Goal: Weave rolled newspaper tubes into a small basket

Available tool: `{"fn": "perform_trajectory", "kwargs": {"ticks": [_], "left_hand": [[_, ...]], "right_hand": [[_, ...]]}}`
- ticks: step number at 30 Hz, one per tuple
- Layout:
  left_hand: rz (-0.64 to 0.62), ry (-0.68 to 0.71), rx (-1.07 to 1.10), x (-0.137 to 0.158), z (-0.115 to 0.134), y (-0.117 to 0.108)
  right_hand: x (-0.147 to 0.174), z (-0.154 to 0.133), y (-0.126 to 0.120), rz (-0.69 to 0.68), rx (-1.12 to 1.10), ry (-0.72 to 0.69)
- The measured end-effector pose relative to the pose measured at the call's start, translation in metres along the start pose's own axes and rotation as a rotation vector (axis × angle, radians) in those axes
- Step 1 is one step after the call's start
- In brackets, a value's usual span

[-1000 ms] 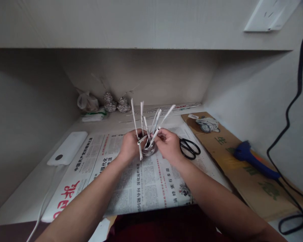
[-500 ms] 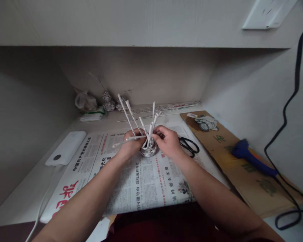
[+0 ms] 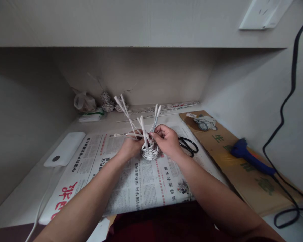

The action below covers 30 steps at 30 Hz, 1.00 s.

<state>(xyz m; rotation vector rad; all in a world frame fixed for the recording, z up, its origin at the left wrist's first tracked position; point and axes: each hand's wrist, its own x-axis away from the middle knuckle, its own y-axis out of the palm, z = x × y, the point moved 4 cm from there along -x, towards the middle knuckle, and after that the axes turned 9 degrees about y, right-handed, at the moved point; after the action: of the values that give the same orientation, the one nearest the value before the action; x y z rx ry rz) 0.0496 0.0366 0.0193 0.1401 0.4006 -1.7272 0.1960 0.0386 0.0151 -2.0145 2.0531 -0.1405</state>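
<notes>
A small round piece woven from rolled newspaper strips (image 3: 150, 153) is between my hands, just over the newspaper (image 3: 126, 188). Several rolled paper sticks (image 3: 144, 129) stand up and splay out from its top. My left hand (image 3: 131, 145) is closed around its left side, with the fingertips hidden behind the sticks. With thumb and fingers pinched, my right hand (image 3: 166, 139) grips a paper stick at the right rim. Black-handled scissors (image 3: 189, 146) lie beside my right wrist, their blades out of sight.
A white power bank (image 3: 65, 149) with a cable lies left. On cardboard (image 3: 262, 191) at right are a blue glue gun (image 3: 251, 158) and a crumpled cloth (image 3: 205, 123). Woven gourd shapes (image 3: 106, 102), a plastic bag (image 3: 84, 102) and long paper sticks (image 3: 166, 107) sit at the back under an overhang.
The woven piece has turned between my hands, and its upright sticks now point differently. Both hands stay in nearly the same place. The view has shifted slightly.
</notes>
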Motion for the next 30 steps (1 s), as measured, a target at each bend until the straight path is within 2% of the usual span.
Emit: {"fn": "perform_trajectory", "kwargs": {"ticks": [7,11,15,18,22,25,30], "left_hand": [[0.056,-0.012,0.029,0.004,-0.001,0.002],[0.119,-0.051,0.024,0.004,0.003,0.000],[0.194,-0.044,0.019,0.005,0.006,-0.001],[0.205,-0.050,0.039,0.006,0.002,-0.001],[0.190,-0.054,0.055,0.007,-0.004,0.001],[0.192,-0.040,0.060,0.007,-0.004,0.001],[0.181,-0.050,0.033,0.005,0.000,-0.001]], "right_hand": [[0.003,-0.001,0.000,0.069,0.020,-0.036],[-0.002,0.009,0.002,0.062,-0.083,0.051],[-0.008,0.018,0.006,-0.022,-0.239,0.179],[-0.010,0.018,0.008,-0.113,-0.369,0.301],[-0.008,0.013,0.005,-0.181,-0.335,0.441],[-0.008,0.009,0.001,-0.207,-0.247,0.461],[-0.008,0.007,-0.001,-0.252,-0.245,0.400]]}}
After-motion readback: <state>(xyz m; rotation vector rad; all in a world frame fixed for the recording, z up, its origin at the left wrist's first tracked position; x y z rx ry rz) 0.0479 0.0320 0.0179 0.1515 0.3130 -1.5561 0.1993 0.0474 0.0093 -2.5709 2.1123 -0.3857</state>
